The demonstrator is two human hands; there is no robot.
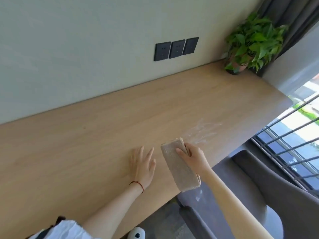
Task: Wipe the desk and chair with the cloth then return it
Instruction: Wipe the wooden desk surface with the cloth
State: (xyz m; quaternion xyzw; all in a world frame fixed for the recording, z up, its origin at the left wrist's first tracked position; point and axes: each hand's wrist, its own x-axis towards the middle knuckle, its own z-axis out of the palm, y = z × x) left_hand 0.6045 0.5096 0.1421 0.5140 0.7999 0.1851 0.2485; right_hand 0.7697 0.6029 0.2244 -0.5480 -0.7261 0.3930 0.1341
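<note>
A folded beige cloth (179,167) lies along the front part of the light wooden desk (96,135), one end reaching over the desk's edge. My right hand (192,156) grips the cloth at its far end, thumb on top and fingers under the fold. My left hand (144,165) hovers flat just left of the cloth, fingers spread, holding nothing. A grey upholstered chair (269,192) stands below and right of the desk edge. Wet streaks (203,131) shine on the desk beyond my right hand.
A potted green plant (250,44) stands in the desk's far right corner by a dark curtain (293,19). Three dark wall sockets (176,48) sit above the desk. A window with bars (296,140) is to the right.
</note>
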